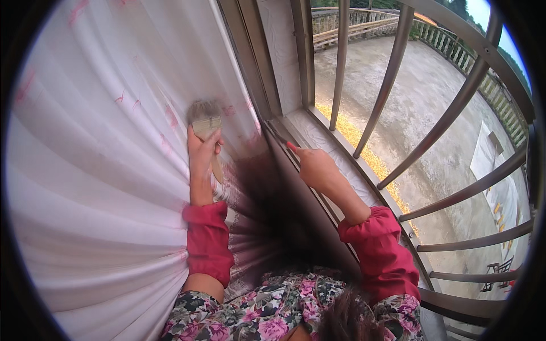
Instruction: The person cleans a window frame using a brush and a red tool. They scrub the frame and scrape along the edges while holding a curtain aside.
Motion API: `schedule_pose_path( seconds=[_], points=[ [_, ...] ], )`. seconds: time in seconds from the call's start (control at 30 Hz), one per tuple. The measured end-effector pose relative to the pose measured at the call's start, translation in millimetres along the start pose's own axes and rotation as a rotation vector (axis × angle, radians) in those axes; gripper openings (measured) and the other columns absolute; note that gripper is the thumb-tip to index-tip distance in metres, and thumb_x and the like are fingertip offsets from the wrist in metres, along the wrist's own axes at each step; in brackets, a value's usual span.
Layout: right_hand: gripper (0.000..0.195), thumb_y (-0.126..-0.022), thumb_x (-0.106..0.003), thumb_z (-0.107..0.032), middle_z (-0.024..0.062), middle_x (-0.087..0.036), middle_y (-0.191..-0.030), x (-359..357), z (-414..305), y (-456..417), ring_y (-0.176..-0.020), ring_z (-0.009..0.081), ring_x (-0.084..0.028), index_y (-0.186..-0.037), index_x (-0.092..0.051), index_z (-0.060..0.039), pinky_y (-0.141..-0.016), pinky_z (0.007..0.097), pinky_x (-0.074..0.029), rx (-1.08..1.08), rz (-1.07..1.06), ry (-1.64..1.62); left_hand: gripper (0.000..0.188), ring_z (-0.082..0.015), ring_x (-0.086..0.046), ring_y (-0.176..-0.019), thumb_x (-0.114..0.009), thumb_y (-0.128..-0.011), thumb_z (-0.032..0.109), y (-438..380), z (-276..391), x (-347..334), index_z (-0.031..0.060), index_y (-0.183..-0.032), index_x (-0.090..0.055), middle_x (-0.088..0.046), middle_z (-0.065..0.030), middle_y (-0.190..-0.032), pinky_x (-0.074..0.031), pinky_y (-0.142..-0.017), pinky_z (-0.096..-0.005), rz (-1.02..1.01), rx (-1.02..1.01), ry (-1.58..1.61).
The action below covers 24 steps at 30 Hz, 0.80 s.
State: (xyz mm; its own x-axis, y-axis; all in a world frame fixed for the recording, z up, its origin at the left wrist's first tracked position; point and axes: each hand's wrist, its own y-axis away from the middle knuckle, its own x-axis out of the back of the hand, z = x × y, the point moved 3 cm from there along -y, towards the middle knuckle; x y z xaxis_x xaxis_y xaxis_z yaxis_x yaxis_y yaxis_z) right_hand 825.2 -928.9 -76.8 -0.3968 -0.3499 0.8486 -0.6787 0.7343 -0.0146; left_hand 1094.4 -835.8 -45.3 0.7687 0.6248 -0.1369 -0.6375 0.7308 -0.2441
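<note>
My left hand grips a flat paintbrush with a pale wooden handle; its dusty grey bristles point away from me, over a white curtain with pinkish-red marks. In my right hand is a thin tool with a red handle. Its narrow far end reaches into the metal track of the window frame, and its exact kind cannot be told. Between my arms, dark curtain fabric hangs beside the window sill. Both of my forearms wear red sleeve covers.
Curved metal window bars stand at the right, outside the sill. Beyond them lie a concrete terrace, a strip of yellow grains, a white sheet and a balustrade.
</note>
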Motion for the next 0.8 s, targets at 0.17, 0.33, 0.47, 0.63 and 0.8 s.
schedule_pose_path(
  seconds=[0.17,0.33,0.47,0.63,0.8],
  points=[
    [0.052,-0.077,-0.053,0.0,0.0252,-0.068,-0.089,-14,-4,-27,-0.087,0.0426,-0.066,-0.128,-0.06,-0.0043,-0.076,0.0501,-0.053,-0.04,0.03,0.072,0.042,-0.0129,-0.059,-0.063,-0.067,-0.086,-0.003,0,-3,-8,0.0025,-0.12,-0.044,-0.061,-0.0076,-0.092,-0.041,-0.046,-0.0227,-0.024,0.009,0.002],
    [0.044,-0.077,-0.055,-0.002,0.0251,-0.068,-0.09,-3,3,-23,-0.087,0.0427,-0.066,-0.12,-0.064,-0.0065,-0.077,0.0504,-0.052,0.068,0.011,0.07,0.042,-0.0133,-0.059,-0.063,-0.067,-0.086,-0.003,3,1,4,0.0026,-0.121,-0.044,-0.062,-0.0081,-0.092,-0.041,-0.046,-0.0231,0.012,0.019,-0.034],
    [0.042,-0.079,-0.057,-0.005,0.0261,-0.068,-0.089,7,18,-43,-0.086,0.0427,-0.066,-0.119,-0.069,-0.0093,-0.078,0.0495,-0.052,0.089,0.01,0.023,0.043,-0.0134,-0.059,-0.063,-0.067,-0.085,-0.003,-3,-4,-1,0.0029,-0.12,-0.044,-0.062,-0.0082,-0.092,-0.041,-0.045,-0.023,-0.017,0.01,-0.011],
    [0.038,-0.083,-0.059,-0.004,0.0261,-0.068,-0.094,-22,29,-19,-0.089,0.0409,-0.068,-0.119,-0.069,-0.0085,-0.079,0.0437,-0.053,-0.011,0.156,-0.328,0.042,-0.0136,-0.059,-0.065,-0.068,-0.085,-0.004,-5,-8,-4,0.0027,-0.119,-0.044,-0.061,-0.0084,-0.093,-0.042,-0.046,-0.0232,-0.031,0.016,-0.014],
    [0.034,-0.086,-0.062,-0.007,0.0299,-0.064,-0.091,-40,7,15,-0.086,0.0465,-0.064,-0.119,-0.065,-0.0038,-0.075,0.0512,-0.05,-0.026,0.582,-0.542,0.041,-0.0136,-0.059,-0.064,-0.068,-0.085,-0.003,-1,-8,-14,0.0026,-0.118,-0.044,-0.061,-0.0083,-0.094,-0.043,-0.048,-0.0233,-0.056,0.021,0.002]
  ],
)
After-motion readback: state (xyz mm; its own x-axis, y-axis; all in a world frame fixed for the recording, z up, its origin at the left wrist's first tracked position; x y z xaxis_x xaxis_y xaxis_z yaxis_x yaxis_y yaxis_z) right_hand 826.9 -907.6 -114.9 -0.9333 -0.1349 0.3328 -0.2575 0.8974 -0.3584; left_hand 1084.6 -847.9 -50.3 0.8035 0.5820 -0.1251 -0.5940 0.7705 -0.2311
